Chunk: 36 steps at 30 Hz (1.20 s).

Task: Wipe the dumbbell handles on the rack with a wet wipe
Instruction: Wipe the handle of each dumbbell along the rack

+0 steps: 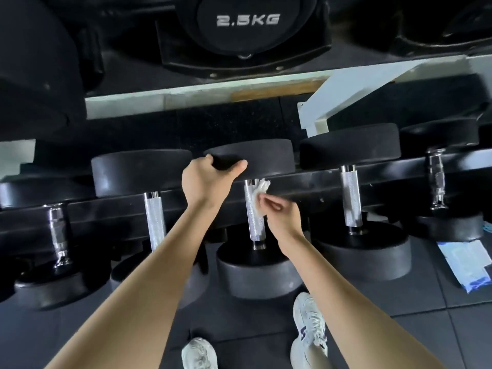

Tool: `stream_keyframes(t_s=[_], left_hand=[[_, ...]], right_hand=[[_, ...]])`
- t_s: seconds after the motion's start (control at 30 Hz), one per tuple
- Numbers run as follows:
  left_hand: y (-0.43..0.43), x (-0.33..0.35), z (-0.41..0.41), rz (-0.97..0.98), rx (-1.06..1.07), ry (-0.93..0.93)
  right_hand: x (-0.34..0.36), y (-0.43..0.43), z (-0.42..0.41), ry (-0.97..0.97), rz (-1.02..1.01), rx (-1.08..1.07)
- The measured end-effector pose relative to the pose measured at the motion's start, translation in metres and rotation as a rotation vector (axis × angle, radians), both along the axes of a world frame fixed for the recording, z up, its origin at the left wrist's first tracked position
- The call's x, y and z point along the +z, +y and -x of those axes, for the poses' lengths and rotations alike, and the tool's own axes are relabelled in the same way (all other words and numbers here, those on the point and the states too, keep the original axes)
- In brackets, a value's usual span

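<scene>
The right hand [282, 217] pinches a crumpled white wet wipe [260, 189] between thumb and fingertips, pressing it on the right side of the middle dumbbell's knurled handle [253, 217], near that handle's far end. The left hand [206, 182] curls over the rim of the black weight head [266, 155] at the far end of the same handle, steadying it on the rack rail [306, 182]. To do this stroke well, I judge the wipe should be opened out and wrapped round the handle rather than dabbed as a wad, then drawn along its whole length to the near head while the left hand stops the dumbbell rolling; a twist would reach the underside, which is hidden here. The knurling may snag and shred the wipe, so firm, even pressure suits better than scrubbing. Left of this handle stands a second handle [155, 222], right of it a third handle [352, 198]; further right, on the floor, lies a blue-and-white packet [464, 265], likely the wipes
</scene>
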<state>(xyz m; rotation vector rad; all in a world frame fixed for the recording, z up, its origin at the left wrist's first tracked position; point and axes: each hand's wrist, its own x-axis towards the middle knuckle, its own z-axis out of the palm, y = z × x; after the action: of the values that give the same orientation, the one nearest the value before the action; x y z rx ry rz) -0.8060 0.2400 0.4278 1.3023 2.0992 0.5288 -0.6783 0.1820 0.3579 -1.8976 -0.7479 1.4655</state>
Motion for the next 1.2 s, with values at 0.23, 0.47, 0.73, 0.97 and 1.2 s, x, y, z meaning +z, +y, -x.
stream_keyframes(t_s=[0.23, 0.47, 0.73, 0.97, 1.2], left_hand=[[-0.006, -0.013, 0.006, -0.093, -0.045, -0.035], [-0.003, -0.017, 0.008, -0.135, -0.022, -0.058], [-0.001, -0.017, 0.009, -0.144, 0.008, -0.083], [0.002, -0.016, 0.009, -0.13, -0.001, -0.072], [-0.001, -0.021, 0.007, -0.17, 0.029, -0.115]], right_hand=[[-0.015, 0.011, 0.017, -0.148, -0.111, 0.017], [-0.031, 0.024, 0.031, -0.306, -0.209, -0.039], [-0.03, -0.008, 0.02, -0.384, -0.136, 0.113], [-0.028, 0.015, 0.027, -0.373, -0.173, 0.064], [-0.031, 0.043, 0.011, -0.031, -0.095, -0.01]])
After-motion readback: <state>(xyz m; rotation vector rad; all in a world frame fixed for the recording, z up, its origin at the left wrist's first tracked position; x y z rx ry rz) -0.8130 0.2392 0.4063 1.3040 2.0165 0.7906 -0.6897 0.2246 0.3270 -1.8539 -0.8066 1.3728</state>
